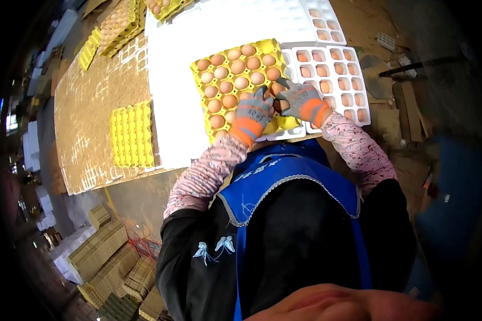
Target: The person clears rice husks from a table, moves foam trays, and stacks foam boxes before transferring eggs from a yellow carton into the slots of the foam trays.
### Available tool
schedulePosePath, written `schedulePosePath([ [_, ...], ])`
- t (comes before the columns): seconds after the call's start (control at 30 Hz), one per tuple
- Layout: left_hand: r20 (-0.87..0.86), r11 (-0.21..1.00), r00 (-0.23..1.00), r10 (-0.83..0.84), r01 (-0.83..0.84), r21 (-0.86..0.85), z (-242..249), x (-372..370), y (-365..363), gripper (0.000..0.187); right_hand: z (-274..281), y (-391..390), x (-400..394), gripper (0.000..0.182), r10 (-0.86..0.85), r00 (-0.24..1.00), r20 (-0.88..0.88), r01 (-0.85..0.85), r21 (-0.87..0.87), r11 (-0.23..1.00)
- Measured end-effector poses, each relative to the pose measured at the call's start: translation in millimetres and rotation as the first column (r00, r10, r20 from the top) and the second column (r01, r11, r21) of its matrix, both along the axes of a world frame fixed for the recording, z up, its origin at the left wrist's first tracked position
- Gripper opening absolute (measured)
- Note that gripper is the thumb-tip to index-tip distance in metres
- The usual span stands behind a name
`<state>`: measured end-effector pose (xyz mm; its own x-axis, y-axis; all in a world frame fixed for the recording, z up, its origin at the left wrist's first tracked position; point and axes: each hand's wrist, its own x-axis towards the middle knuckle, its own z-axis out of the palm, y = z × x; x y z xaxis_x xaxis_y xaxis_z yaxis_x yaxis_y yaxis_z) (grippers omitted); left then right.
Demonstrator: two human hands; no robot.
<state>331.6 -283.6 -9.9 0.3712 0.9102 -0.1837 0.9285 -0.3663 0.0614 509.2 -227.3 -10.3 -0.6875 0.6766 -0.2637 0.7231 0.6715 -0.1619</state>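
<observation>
A yellow tray point(200, 82) full of brown eggs lies on the table, its lower right part hidden by my gloved hands. My left hand point(253, 114), in a grey and orange glove, bends its fingers down over eggs in this tray. Close beside it, my right hand point(303, 101) curls its fingers at the tray's right edge, around an egg point(277, 89). What sits under both sets of fingertips is partly hidden. White foam trays point(332, 77) with eggs in their cells lie to the right, partly under my right hand and the yellow tray.
An empty yellow tray point(132, 135) lies on the table point(85, 123) at left. Stacked yellow egg trays point(118, 25) stand at the upper left. White foam sheets point(177, 53) cover the table's middle. Stacks of cardboard-coloured trays point(99, 249) stand on the floor at lower left.
</observation>
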Motion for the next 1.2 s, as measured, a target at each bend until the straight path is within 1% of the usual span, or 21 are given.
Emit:
schedulePosePath([
  [0.07, 0.169, 0.983, 0.986, -0.003, -0.028, 0.181, -11.1, -4.2, -15.8, 0.032, 2.0, -1.0, 7.2, 0.045, -0.052, 0.985, -0.166, 0.051, -0.010, 0.999],
  [0.23, 0.224, 0.970, 0.969, 0.107, -0.151, 0.193, -16.7, -0.6, -19.7, 0.033, -7.1, 5.4, 19.8, 0.041, 0.006, 0.943, -0.331, -0.002, 0.013, 1.000],
  [0.27, 0.139, 0.984, 0.981, 0.136, -0.150, 0.093, -5.0, 3.7, -12.5, 0.035, -6.1, 7.0, 20.8, 0.039, 0.051, 0.937, -0.346, -0.048, 0.018, 0.999],
  [0.3, 0.051, 0.988, 0.987, 0.156, -0.155, -0.007, 1.6, 7.3, -6.0, 0.038, -5.0, 9.3, 21.6, 0.039, 0.054, 0.935, -0.350, -0.053, 0.012, 0.999],
  [0.4, -0.004, 0.991, 0.993, 0.115, -0.115, 0.064, 6.8, 13.8, 12.4, 0.042, -3.5, 14.4, 20.8, 0.038, -0.010, 0.947, -0.320, -0.011, -0.063, 0.998],
  [0.43, -0.038, 0.981, 0.993, 0.108, -0.113, -0.159, 11.1, 12.9, 20.8, 0.043, -4.4, 13.5, 20.8, 0.039, -0.030, 0.950, -0.312, 0.016, -0.047, 0.999],
  [0.47, -0.042, 0.979, 0.993, 0.113, -0.119, -0.165, 14.3, 12.5, 22.8, 0.043, -2.3, 11.8, 18.8, 0.040, -0.050, 0.952, -0.303, 0.043, -0.030, 0.999],
  [0.5, -0.042, 0.979, 0.995, 0.094, -0.101, -0.177, 16.8, 12.4, 24.2, 0.044, 4.4, 8.8, 12.6, 0.047, -0.043, 0.996, -0.078, 0.039, -0.059, 0.998],
  [0.57, -0.034, 0.992, 0.998, 0.058, -0.062, -0.113, 15.5, 12.6, 25.2, 0.046, 3.8, 10.3, 13.4, 0.049, -0.010, 0.998, -0.067, 0.004, -0.079, 0.997],
  [0.67, -0.028, 0.982, 0.999, 0.042, -0.046, -0.182, 14.9, 6.7, 31.7, 0.041, 2.9, 12.2, 12.9, 0.050, 0.023, 0.999, -0.049, -0.028, -0.108, 0.994],
  [0.73, -0.027, 0.981, 0.999, 0.040, -0.045, -0.191, 20.0, 4.7, 35.0, 0.037, -10.2, 11.1, 13.2, 0.033, 0.055, 0.993, -0.103, -0.042, 0.126, 0.991],
  [0.83, 0.330, 0.975, 0.925, 0.187, -0.134, -0.177, 29.0, 5.9, 39.5, 0.041, -5.3, 29.8, 19.9, 0.028, 0.110, 0.983, -0.147, -0.097, 0.091, 0.991],
  [0.87, 0.328, 0.976, 0.927, 0.180, -0.128, -0.174, 30.7, 2.7, 40.6, 0.041, -3.2, 37.6, 21.9, 0.027, 0.142, 0.973, -0.179, -0.136, 0.045, 0.990],
  [0.93, 0.678, 0.890, 0.590, 0.437, -0.176, -0.421, 29.4, -9.4, 43.7, 0.046, 0.0, 48.0, 27.8, 0.033, 0.078, 0.978, -0.193, -0.087, -0.040, 0.995],
  [0.97, 0.723, 0.789, 0.321, 0.612, -0.196, -0.582, 32.0, -9.3, 46.5, 0.047, 5.0, 53.0, 37.0, 0.034, 0.028, 0.923, -0.384, -0.080, -0.120, 0.990],
  [1.03, 0.795, 0.822, 0.223, 0.564, -0.237, -0.517, 33.7, -6.7, 65.6, 0.043, 12.7, 68.6, 58.2, 0.044, -0.168, 0.774, -0.610, -0.061, -0.336, 0.940],
  [1.07, 0.819, 0.832, 0.195, 0.540, -0.268, -0.485, 34.9, -2.7, 81.3, 0.043, 12.1, 82.3, 67.2, 0.047, -0.276, 0.639, -0.718, 0.020, -0.343, 0.939],
  [1.1, 0.841, 0.861, 0.221, 0.494, -0.260, -0.437, 17.1, -2.9, 104.3, 0.045, -39.6, 106.9, 73.1, 0.044, -0.691, 0.267, -0.671, -0.080, -0.730, 0.678],
  [1.13, 0.868, 0.886, 0.228, 0.441, -0.269, -0.379, 28.5, 16.2, 136.1, 0.047, -9.1, 145.0, 85.4, 0.045, -0.533, 0.319, -0.783, 0.038, -0.552, 0.833],
  [1.17, 0.793, 0.878, 0.381, 0.475, -0.258, -0.402, 27.3, 26.4, 170.7, 0.047, -21.4, 184.2, 94.7, 0.042, -0.628, 0.065, -0.776, -0.168, -0.628, 0.759],
  [1.2, 0.855, 0.934, 0.387, 0.344, -0.238, -0.268, 18.5, 43.8, 205.5, 0.050, -8.8, 217.3, 107.9, 0.041, -0.265, 0.282, -0.922, 0.125, -0.238, 0.963],
])
